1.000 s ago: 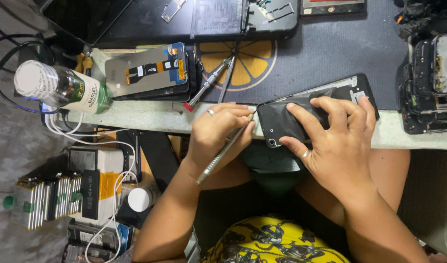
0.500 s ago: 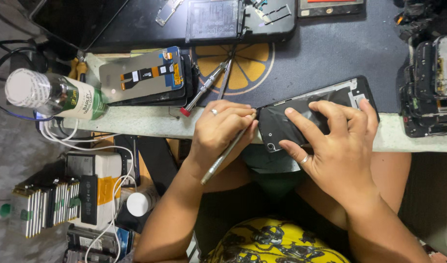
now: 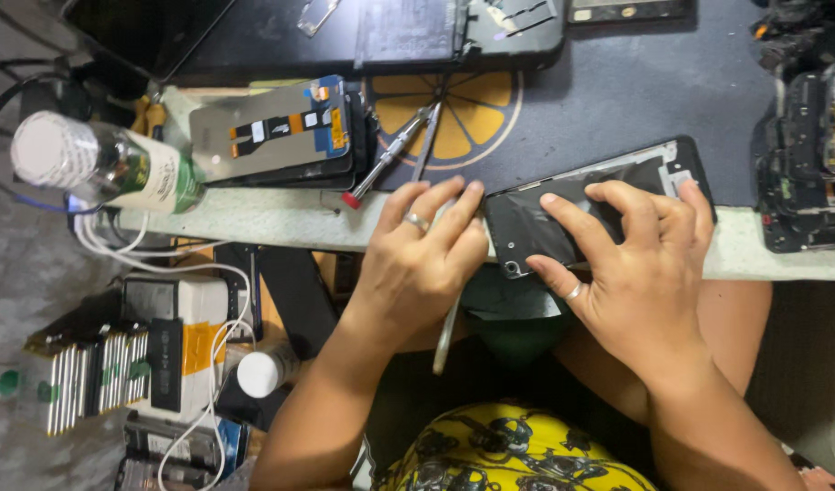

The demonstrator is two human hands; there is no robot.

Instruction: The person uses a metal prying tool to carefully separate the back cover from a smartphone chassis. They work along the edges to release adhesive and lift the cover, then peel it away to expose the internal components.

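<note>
Single head-worn cam, looking almost straight down, close in. Dark work mat (image 3: 617, 91) with the pale bench edge (image 3: 281, 223) fills the top half; wearer's lap and yellow patterned shirt (image 3: 508, 455) sit at bottom centre. No second view, so nothing overlaps.

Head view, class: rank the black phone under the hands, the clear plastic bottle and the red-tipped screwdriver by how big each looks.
1. black phone, partly hidden by both hands.
2. clear plastic bottle, which stands nearer the camera, so its place against the phone is unsure.
3. red-tipped screwdriver, plainly the smallest.
</note>
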